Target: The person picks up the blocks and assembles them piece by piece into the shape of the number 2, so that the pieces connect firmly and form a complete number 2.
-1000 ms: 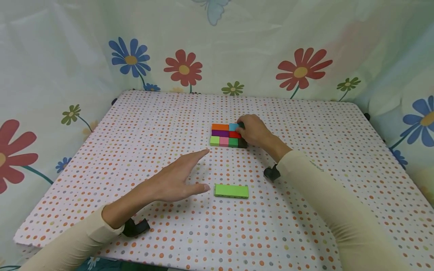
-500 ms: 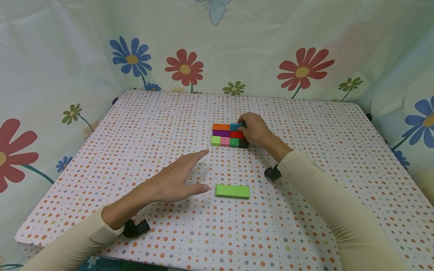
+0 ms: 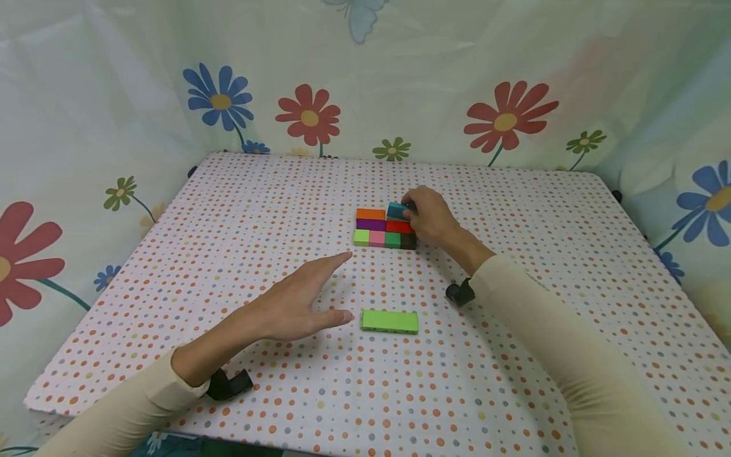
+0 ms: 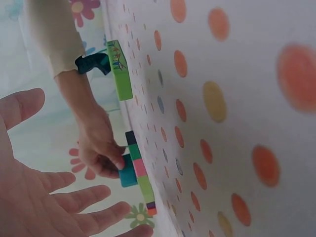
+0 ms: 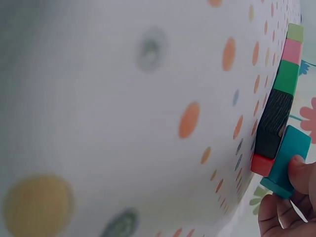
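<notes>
My right hand (image 3: 431, 217) pinches a teal rectangular block (image 3: 396, 211) between thumb and fingers. In the left wrist view that teal block (image 4: 128, 173) is raised above the other blocks; the right wrist view shows it beside a black block (image 5: 274, 118) and a red block (image 5: 261, 165). On the table the group holds an orange block (image 3: 370, 214), a purple block (image 3: 370, 225), and a front row of light green (image 3: 361, 237), pink (image 3: 377, 238), green (image 3: 392, 240) and black. My left hand (image 3: 297, 301) hovers with fingers extended, holding nothing.
A light green oblong box (image 3: 389, 322) lies near the front, right of my left thumb; the left wrist view shows a printed pattern on its side. The dotted cloth (image 3: 274, 216) covers the table, and a flowered curtain (image 3: 422, 82) surrounds it.
My right hand has lifted the teal block off the back right of the group and tilted it, moving slightly up and away. The left hand has stayed put.
</notes>
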`<control>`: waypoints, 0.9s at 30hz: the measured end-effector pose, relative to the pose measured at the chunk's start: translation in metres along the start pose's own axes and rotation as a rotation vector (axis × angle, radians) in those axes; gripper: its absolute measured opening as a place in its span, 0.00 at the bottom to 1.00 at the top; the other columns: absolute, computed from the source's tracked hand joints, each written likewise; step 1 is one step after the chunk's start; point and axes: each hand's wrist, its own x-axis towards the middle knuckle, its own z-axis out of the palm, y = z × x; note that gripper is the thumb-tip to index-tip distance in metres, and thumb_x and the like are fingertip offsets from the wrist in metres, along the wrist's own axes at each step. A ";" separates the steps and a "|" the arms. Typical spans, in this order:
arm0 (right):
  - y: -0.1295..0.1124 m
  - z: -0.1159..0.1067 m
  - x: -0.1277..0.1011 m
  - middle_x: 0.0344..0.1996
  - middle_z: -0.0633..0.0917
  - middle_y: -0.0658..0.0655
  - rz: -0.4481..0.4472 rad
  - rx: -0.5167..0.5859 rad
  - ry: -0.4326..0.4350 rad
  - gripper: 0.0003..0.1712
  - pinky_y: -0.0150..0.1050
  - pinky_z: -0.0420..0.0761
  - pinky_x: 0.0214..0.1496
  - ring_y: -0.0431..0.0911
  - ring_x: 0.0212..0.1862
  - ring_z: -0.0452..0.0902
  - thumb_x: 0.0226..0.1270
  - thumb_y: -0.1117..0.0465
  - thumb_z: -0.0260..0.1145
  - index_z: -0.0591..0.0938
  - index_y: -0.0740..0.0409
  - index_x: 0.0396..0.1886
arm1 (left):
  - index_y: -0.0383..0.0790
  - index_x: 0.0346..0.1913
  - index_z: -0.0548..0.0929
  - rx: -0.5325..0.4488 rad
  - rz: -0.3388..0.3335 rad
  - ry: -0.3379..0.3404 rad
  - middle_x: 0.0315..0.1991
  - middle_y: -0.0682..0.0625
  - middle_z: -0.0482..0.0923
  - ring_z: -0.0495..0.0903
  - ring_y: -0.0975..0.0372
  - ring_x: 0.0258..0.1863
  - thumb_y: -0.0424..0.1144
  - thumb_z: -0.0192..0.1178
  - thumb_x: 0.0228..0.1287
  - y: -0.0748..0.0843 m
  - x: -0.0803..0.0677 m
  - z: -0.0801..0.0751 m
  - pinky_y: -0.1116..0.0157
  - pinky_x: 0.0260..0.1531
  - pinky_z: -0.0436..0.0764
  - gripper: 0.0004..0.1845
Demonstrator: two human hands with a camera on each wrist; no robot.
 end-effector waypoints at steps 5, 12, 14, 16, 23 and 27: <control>0.003 -0.002 -0.005 0.56 0.78 0.63 -0.019 0.012 0.012 0.16 0.50 0.72 0.67 0.55 0.58 0.72 0.77 0.64 0.60 0.78 0.67 0.59 | 0.64 0.82 0.48 0.000 0.004 0.006 0.80 0.55 0.53 0.53 0.56 0.78 0.63 0.62 0.65 0.002 0.000 0.000 0.44 0.72 0.60 0.48; 0.006 -0.002 -0.010 0.54 0.79 0.63 -0.015 0.020 0.035 0.16 0.51 0.73 0.66 0.55 0.56 0.73 0.76 0.65 0.60 0.78 0.67 0.58 | 0.62 0.82 0.47 0.005 0.033 0.003 0.80 0.54 0.52 0.53 0.55 0.78 0.63 0.62 0.66 0.002 0.000 0.000 0.44 0.72 0.60 0.48; 0.006 -0.002 -0.012 0.54 0.78 0.63 -0.002 0.022 0.038 0.16 0.50 0.74 0.65 0.55 0.55 0.73 0.76 0.64 0.61 0.78 0.67 0.58 | 0.63 0.82 0.47 0.006 0.035 0.003 0.80 0.54 0.52 0.53 0.56 0.78 0.62 0.62 0.66 0.003 0.000 0.000 0.45 0.73 0.60 0.48; 0.006 -0.002 -0.014 0.53 0.78 0.62 0.008 0.027 0.040 0.16 0.50 0.74 0.65 0.54 0.55 0.73 0.76 0.64 0.61 0.79 0.66 0.58 | 0.63 0.82 0.47 0.006 0.041 0.004 0.80 0.54 0.53 0.54 0.56 0.78 0.62 0.62 0.66 0.003 -0.001 0.000 0.46 0.73 0.60 0.48; 0.005 -0.002 -0.024 0.54 0.78 0.63 0.014 0.038 0.041 0.15 0.51 0.74 0.64 0.55 0.55 0.73 0.77 0.65 0.60 0.79 0.66 0.58 | 0.63 0.82 0.47 0.011 0.030 0.000 0.80 0.53 0.53 0.54 0.55 0.78 0.62 0.62 0.66 0.005 -0.002 0.000 0.44 0.72 0.60 0.48; 0.006 -0.002 -0.028 0.51 0.79 0.62 -0.010 0.063 0.050 0.14 0.50 0.75 0.60 0.54 0.52 0.74 0.76 0.66 0.60 0.79 0.67 0.56 | 0.64 0.82 0.46 0.016 0.022 -0.002 0.80 0.52 0.52 0.54 0.54 0.78 0.62 0.62 0.65 0.006 -0.002 0.000 0.43 0.72 0.61 0.48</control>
